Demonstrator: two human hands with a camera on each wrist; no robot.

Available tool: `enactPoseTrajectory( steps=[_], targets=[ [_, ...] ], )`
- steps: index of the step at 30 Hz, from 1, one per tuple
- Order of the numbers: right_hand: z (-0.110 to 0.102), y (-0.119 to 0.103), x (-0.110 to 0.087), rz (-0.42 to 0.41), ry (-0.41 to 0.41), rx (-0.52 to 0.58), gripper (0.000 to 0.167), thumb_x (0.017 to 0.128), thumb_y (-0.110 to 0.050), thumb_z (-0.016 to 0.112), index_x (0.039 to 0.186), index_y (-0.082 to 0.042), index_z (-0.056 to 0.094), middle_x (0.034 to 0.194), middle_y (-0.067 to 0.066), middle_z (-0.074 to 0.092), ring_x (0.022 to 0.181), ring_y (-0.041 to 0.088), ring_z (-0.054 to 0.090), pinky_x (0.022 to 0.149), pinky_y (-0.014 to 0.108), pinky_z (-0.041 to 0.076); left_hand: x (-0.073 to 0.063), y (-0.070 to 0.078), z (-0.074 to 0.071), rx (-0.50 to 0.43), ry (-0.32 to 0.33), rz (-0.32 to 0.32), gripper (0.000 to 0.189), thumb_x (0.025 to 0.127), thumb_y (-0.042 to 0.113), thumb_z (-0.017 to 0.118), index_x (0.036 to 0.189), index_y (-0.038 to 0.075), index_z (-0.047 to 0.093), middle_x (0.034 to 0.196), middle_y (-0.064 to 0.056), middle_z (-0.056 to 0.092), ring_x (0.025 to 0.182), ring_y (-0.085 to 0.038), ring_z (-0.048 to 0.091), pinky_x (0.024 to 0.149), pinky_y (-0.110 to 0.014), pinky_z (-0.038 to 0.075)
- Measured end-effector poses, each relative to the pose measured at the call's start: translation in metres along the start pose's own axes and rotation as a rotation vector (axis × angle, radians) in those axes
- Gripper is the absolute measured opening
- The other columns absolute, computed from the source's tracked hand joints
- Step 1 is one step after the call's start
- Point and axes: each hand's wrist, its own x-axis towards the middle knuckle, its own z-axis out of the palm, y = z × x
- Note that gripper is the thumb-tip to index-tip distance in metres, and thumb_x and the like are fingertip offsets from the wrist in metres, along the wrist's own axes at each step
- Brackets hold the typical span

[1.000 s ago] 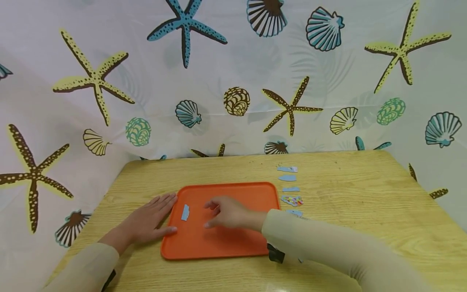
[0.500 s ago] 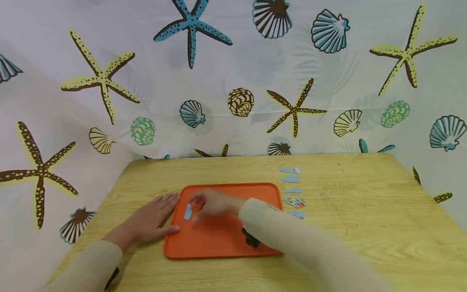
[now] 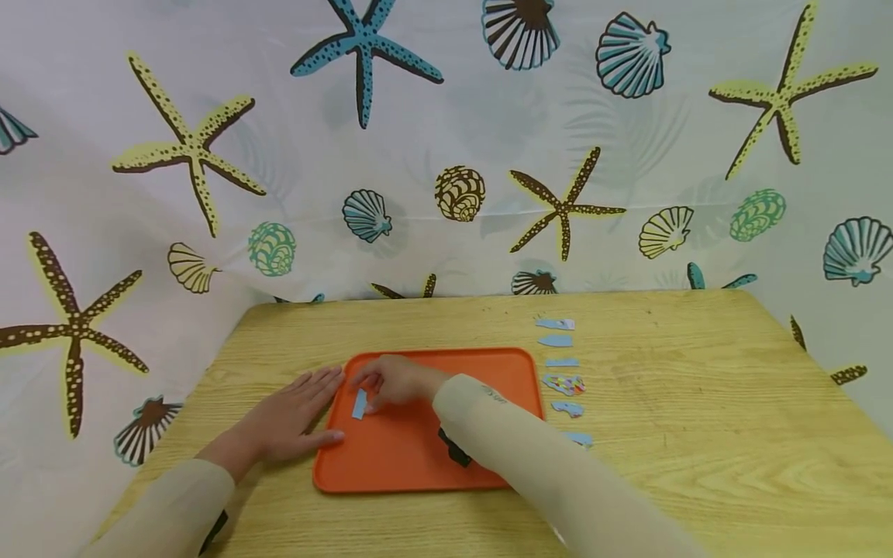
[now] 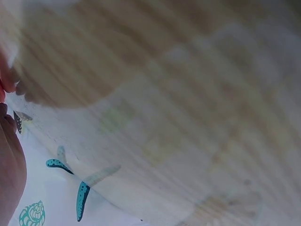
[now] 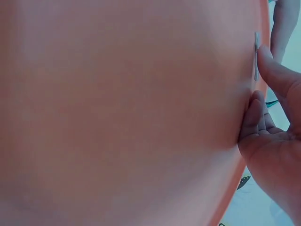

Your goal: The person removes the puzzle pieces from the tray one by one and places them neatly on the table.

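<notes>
An orange-red tray point(image 3: 391, 465) lies on the wooden table. A small pale-blue strip point(image 3: 359, 404), perhaps paper, lies near the tray's left edge. My right hand point(image 3: 398, 380) is over the tray's upper left, thumb at the strip's right side and bent fingers by its far end. In the right wrist view, the thumb tip meets the thin strip point(image 5: 256, 56), with the other fingers curled and a gap between; no grip is visible. My left hand point(image 3: 293, 418) lies with fingers outstretched on the table, fingertips and thumb touching the tray's left rim.
Right of the tray, several small scraps stand in a column: pale-blue ones such as the pointed piece point(image 3: 555, 341), and a multicoloured piece point(image 3: 563, 384). A cloth point(image 3: 418, 256) printed with shells and starfish hangs behind and beside the table.
My right hand has moved left across the tray to the pale-blue strip, its thumb and fingers coming down beside it. The left hand stays at the tray's rim.
</notes>
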Motion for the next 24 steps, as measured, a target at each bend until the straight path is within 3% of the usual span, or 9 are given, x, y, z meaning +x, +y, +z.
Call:
enactPoseTrajectory(
  steps=[11,24],
  targets=[
    [0.0015,-0.0037,0.0034,-0.009,-0.006,-0.076,0.036,0.085,-0.01,0.075,0.12,-0.018,0.07,0.123,-0.004,0.063,0.101,0.009,0.056,0.086,0.018,0.045,-0.0004,-0.0005,-0.0012,-0.001,0.003,-0.001,0.091,0.093,0.065,0.045,0.152,-0.001,0.024,0.158,-0.013,0.022,0.145,-0.031,0.019,0.116,-0.048,0.016],
    [0.0041,0.0,0.005,0.0,0.022,-0.037,0.012,0.084,-0.011,0.077,0.096,-0.014,0.074,0.088,-0.008,0.064,0.081,0.008,0.054,0.072,0.017,0.046,0.0006,0.0006,-0.0016,-0.014,-0.001,-0.009,0.092,0.093,0.066,0.044,0.152,-0.001,0.025,0.158,-0.013,0.023,0.145,-0.031,0.019,0.116,-0.049,0.016]
  ],
)
